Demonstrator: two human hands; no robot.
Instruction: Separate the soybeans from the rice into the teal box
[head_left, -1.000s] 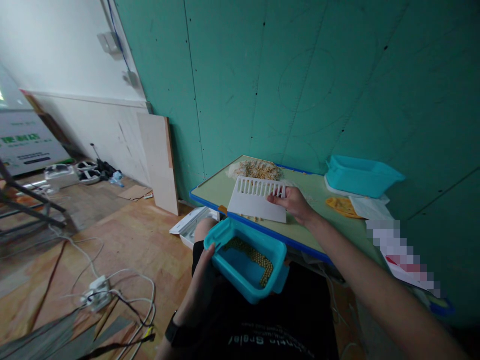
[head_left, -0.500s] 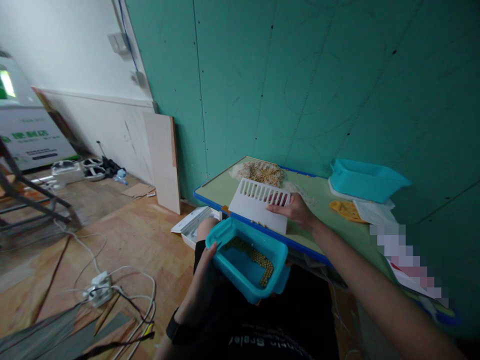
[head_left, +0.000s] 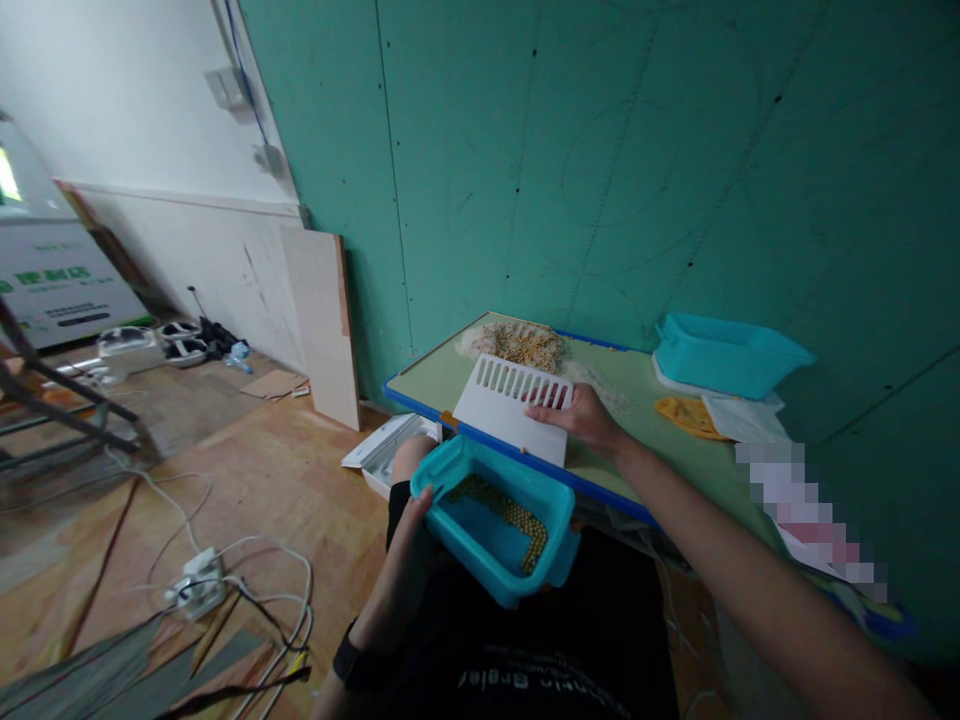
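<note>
My left hand [head_left: 420, 512] grips the left end of a teal basket [head_left: 491, 580], which holds a band of round yellowish beans [head_left: 517, 517] and is tilted below the table edge. A white slotted board [head_left: 504, 405] is held at its right side by my right hand [head_left: 581, 415], with the thumb on top. The board lies low over the table's front edge, just above the basket. Behind it, beans mixed with pale grains form a pile [head_left: 525, 343] on the green table [head_left: 431, 375].
At the table's back right stands another teal basket [head_left: 727, 355], with a yellow cloth [head_left: 691, 417] and white cloth before it. An open white box [head_left: 382, 455] lies on the floor left of the table. Cables and a power strip [head_left: 199, 585] lie further left.
The white board has shifted slightly left with my right hand. Fewer beans show near the board's lower edge. The teal basket stays in my left hand. The view has turned slightly.
</note>
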